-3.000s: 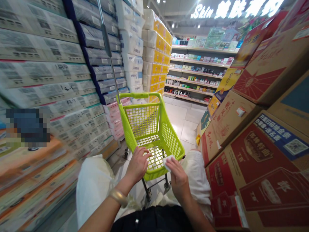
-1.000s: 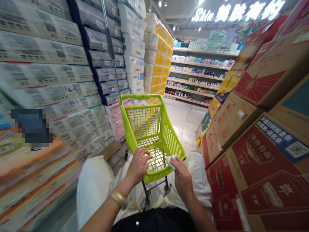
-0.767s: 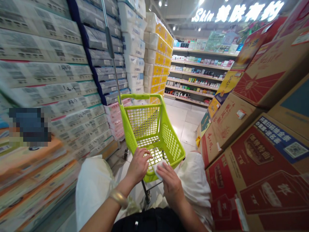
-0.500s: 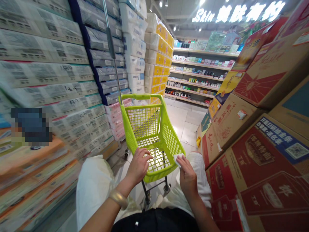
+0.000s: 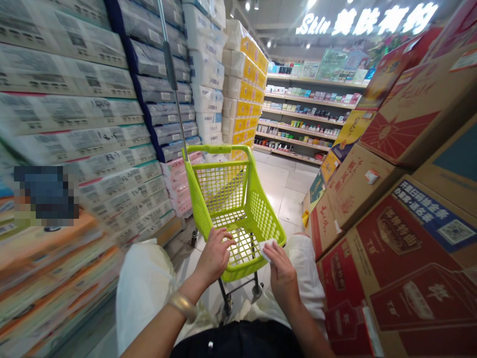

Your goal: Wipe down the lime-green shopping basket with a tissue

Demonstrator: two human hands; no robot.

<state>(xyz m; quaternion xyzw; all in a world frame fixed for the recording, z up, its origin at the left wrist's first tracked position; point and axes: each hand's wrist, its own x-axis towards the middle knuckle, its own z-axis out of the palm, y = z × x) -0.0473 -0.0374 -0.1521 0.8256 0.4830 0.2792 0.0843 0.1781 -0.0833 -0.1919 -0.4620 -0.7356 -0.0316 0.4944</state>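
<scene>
A lime-green plastic shopping cart (image 5: 266, 219) with a lattice basket stands between my knees. My left hand (image 5: 214, 252), with a gold bangle at the wrist, is closed over the basket's near left rim, its fingers curling inward. In my right hand (image 5: 281, 266) a small white cloth or tissue (image 5: 267, 247) is pressed under the fingertips. That hand is at the near right corner of the basket, with the white piece against the green rim. The basket's bottom grid shows the floor through it.
Stacked paper packs (image 5: 112, 164) rise on the left, with yellow-and-white packs (image 5: 242, 94) farther back. Cardboard cartons (image 5: 391, 233) line the right side. A metal pole (image 5: 171, 74) stands at the cart's far left corner. Lit product shelves (image 5: 309, 112) are beyond the tiled floor (image 5: 279, 179).
My right hand has slid slightly left along the basket's near rim with the white piece. The left hand and the cart stay in place.
</scene>
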